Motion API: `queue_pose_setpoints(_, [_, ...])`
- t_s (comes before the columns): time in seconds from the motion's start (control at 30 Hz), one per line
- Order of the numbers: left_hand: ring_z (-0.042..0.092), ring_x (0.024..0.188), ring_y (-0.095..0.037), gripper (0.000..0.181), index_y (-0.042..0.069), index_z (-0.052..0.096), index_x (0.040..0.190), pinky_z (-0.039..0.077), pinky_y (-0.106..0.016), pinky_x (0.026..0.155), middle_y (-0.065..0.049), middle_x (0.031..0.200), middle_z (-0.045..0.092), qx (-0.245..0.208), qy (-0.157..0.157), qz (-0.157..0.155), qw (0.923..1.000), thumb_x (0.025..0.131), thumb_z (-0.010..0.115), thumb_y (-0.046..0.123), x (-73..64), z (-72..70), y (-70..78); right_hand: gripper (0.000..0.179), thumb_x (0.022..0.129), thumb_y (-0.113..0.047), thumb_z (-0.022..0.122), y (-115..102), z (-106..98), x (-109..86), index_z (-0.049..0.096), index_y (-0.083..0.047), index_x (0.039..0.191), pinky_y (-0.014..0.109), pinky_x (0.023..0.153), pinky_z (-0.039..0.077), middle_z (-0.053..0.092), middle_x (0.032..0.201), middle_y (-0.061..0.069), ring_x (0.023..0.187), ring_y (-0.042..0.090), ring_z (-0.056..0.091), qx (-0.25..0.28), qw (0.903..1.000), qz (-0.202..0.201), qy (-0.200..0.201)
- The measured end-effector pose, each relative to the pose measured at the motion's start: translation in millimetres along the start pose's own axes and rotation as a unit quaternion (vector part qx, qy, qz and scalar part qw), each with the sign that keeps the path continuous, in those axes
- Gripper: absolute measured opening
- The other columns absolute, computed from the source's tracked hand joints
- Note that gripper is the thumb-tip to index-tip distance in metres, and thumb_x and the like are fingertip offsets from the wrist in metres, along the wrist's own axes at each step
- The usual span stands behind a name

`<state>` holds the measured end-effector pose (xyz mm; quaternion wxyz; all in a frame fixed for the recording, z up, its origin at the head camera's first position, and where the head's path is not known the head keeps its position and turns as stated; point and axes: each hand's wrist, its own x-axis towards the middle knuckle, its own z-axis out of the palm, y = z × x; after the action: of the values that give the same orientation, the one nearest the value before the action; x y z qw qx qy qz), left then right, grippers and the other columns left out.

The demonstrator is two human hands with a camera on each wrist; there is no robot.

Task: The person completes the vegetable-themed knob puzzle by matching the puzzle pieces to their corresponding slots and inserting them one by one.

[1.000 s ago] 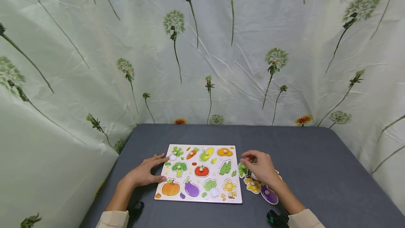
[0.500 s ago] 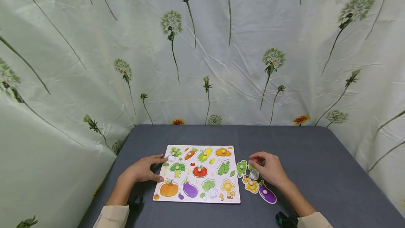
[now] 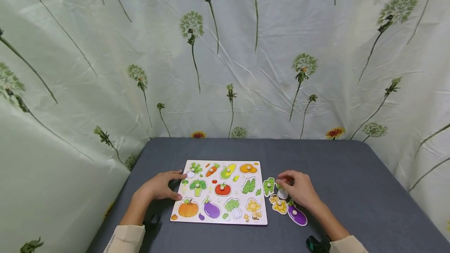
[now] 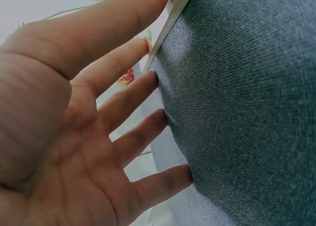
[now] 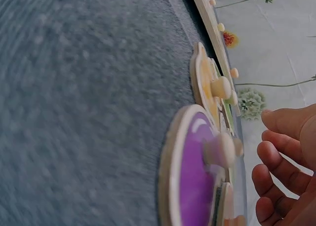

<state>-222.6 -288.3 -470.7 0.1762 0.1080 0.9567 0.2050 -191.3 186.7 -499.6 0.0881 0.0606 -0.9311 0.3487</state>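
A white vegetable puzzle board lies on the table. My left hand touches its left edge with thumb and index finger; the other fingers stretch out, their tips at the cloth in the left wrist view. To the board's right is a cluster of knobbed pieces: a green leafy one, a white-and-green one, a yellow mushroom and an eggplant. Above them hovers my right hand, fingers loosely bent. In the right wrist view nothing shows between those fingers, and the hand partly hides the pieces in the head view.
Dark grey cloth covers the table. Knobs stand up on the carrot, tomato and several other pictures on the board; the pumpkin shows no knob. A flower-printed curtain surrounds the table.
My right hand has drawn a little to the right, uncovering more of the cluster, and has then stayed nearly still. My left hand keeps its place at the board's edge.
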Motion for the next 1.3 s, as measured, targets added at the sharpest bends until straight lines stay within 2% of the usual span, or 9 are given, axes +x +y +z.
queue_pose_setpoints(0.43, [0.029,0.149,-0.055,0.082,0.021,0.058,0.149,0.03,-0.075,0.113,-0.013,0.164,0.041,0.0,-0.007,-0.002,1.0,0.075,0.092,0.035,-0.1,-0.8,1.5,0.016,0.092,-0.024,0.079,-4,11,2.0,0.078,-0.012,0.102,0.025,0.065,0.046,0.069,0.084,-0.004,0.074,0.009,0.057,0.012,0.9984,0.04,-0.039])
queue_pose_setpoints(0.63, [0.031,0.149,-0.054,0.081,0.022,0.059,0.147,0.03,-0.075,0.113,-0.014,0.163,0.042,-0.004,-0.002,0.002,1.0,0.075,0.093,0.035,3.3,1.0,-1.8,0.016,0.09,-0.03,0.081,-7,17,3.2,0.078,-0.016,0.098,0.027,0.067,0.046,0.069,0.086,-0.005,0.076,0.009,0.057,-0.002,0.9987,0.035,-0.038])
queue_pose_setpoints(0.87, [0.031,0.149,-0.053,0.082,0.025,0.057,0.149,0.03,-0.076,0.112,-0.013,0.164,0.04,-0.021,-0.005,-0.01,0.9997,0.075,0.093,0.035,-0.3,3.4,-4.0,0.01,0.087,-0.031,0.083,-8,25,2.7,0.078,-0.022,0.086,0.029,0.071,0.048,0.065,0.082,-0.008,0.078,0.007,0.057,-0.026,0.9988,0.017,-0.039])
queue_pose_setpoints(1.1, [0.035,0.148,-0.05,0.084,0.021,0.057,0.148,0.033,-0.072,0.113,-0.017,0.162,0.041,-0.019,0.006,-0.002,0.9998,0.074,0.093,0.033,-2.9,4.7,-4.3,0.011,0.086,-0.032,0.084,-10,29,2.0,0.077,-0.024,0.083,0.028,0.071,0.049,0.065,0.081,-0.009,0.078,0.007,0.057,-0.033,0.9988,0.015,-0.034])
queue_pose_setpoints(1.3, [0.028,0.15,-0.052,0.092,0.023,0.053,0.152,0.032,-0.076,0.111,-0.019,0.165,0.035,-0.002,0.017,-0.008,0.9998,0.072,0.094,0.04,-0.1,4.8,-6.4,0.015,0.085,-0.036,0.085,-11,30,2.5,0.076,-0.025,0.082,0.028,0.068,0.048,0.064,0.08,-0.009,0.075,0.007,0.056,-0.047,0.9983,0.02,-0.027])
